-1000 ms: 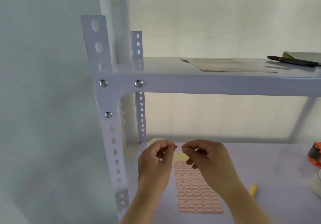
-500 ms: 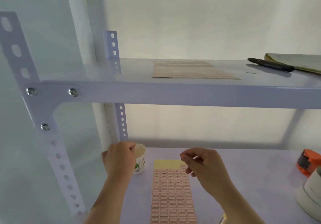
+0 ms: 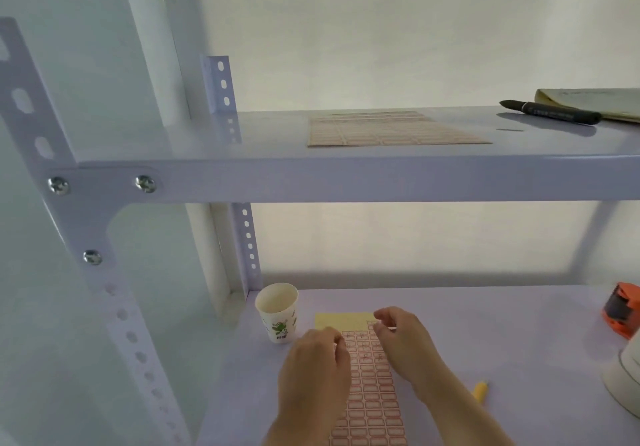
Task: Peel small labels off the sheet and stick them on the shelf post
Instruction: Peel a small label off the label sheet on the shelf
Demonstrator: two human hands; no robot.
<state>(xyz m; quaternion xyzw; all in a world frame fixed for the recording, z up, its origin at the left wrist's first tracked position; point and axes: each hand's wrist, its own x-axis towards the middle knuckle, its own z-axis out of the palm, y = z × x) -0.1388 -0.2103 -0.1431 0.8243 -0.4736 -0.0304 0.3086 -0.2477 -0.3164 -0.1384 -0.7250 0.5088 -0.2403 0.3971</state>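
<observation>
A sheet of small red-bordered labels (image 3: 372,407) lies on the lower shelf, with its top rows peeled down to yellow backing. My left hand (image 3: 313,376) rests with curled fingers on the sheet's left edge. The thumb and forefinger of my right hand (image 3: 407,348) are pinched close together at the sheet's upper right corner. Motion blur hides whether a label is between them. The front-left shelf post (image 3: 121,317), white with slots, stands to the left of both hands. The rear post (image 3: 247,237) rises behind a paper cup.
A paper cup (image 3: 278,310) stands just left of the sheet. The upper shelf (image 3: 346,179) carries a second label sheet (image 3: 391,130), a black pen (image 3: 550,111) and a notepad (image 3: 595,99). At the right are an orange tape dispenser (image 3: 621,310), a white object (image 3: 623,380) and a small yellow item (image 3: 480,390).
My left hand has moved from beside the cup back to the sheet's left edge. My right hand has dropped to the sheet's top corner. The view has shifted slightly.
</observation>
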